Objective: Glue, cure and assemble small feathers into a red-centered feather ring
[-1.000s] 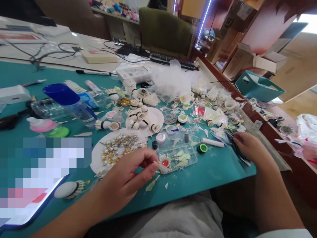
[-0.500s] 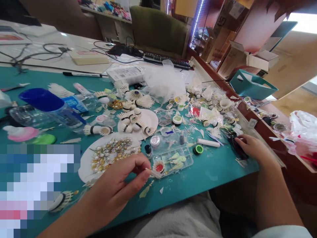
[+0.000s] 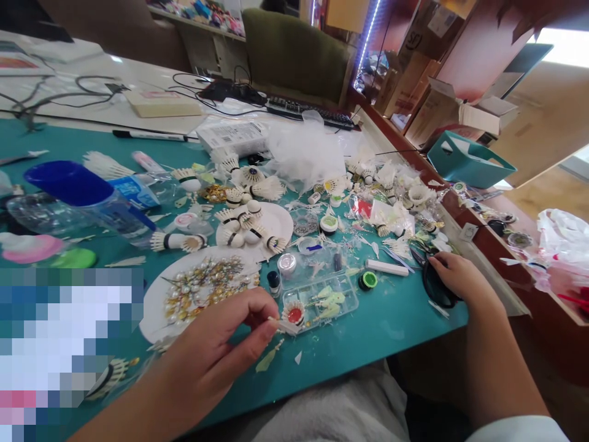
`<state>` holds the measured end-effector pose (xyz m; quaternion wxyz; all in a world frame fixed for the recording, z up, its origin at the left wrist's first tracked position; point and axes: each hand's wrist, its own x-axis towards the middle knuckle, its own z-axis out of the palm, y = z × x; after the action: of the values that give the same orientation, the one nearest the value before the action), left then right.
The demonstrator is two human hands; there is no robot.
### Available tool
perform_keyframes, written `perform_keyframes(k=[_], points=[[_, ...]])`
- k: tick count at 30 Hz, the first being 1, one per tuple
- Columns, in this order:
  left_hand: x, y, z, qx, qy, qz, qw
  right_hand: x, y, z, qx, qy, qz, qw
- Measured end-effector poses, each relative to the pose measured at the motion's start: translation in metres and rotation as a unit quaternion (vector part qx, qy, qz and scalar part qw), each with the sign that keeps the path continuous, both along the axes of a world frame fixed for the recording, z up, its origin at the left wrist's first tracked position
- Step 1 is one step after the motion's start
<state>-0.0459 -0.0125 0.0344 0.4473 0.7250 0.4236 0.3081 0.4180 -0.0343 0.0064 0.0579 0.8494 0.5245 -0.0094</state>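
Observation:
My left hand [image 3: 230,344] pinches a small white feather piece [image 3: 288,326] between thumb and fingertips, beside a cut shuttlecock with a red centre [image 3: 293,314]. At the right, my right hand [image 3: 453,276] has its fingers on the black handles of a pair of scissors [image 3: 432,279], whose blades point away to the upper left. A clear divided box [image 3: 352,294] with pale green pieces lies between the hands. Left of it are a small dark bottle [image 3: 273,282] and a white plate [image 3: 154,307] of pearl and gold sprigs.
A second white plate [image 3: 285,221] bears shuttlecocks. A blue scoop [image 3: 73,184] stands at the left. Feathers, shuttlecocks and a sheer white bundle [image 3: 304,150] crowd the back. A green jar [image 3: 367,280] and a white stick [image 3: 386,267] lie near the right hand.
My right hand has shifted slightly left and the scissors have turned, showing more of their handles and blades. My left hand still pinches the white piece, nearly in place.

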Motion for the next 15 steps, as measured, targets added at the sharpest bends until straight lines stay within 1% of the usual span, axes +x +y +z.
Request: perform_keyframes(k=[5,9,15], points=[[-0.0013,0.0018,0.0025,-0.002,0.012,-0.014,1.000,0.0013,0.0008,0.0032,-0.007,0.022,-0.010,1.000],[-0.0008,0.0011,0.0030,-0.007,0.021,-0.016,1.000,0.0038,0.0024,0.0024,-0.008,0.032,-0.029,0.999],[0.0002,0.0010,0.0057,0.003,0.023,-0.023,0.999,0.0043,0.0061,-0.0017,0.023,0.034,-0.058,0.997]])
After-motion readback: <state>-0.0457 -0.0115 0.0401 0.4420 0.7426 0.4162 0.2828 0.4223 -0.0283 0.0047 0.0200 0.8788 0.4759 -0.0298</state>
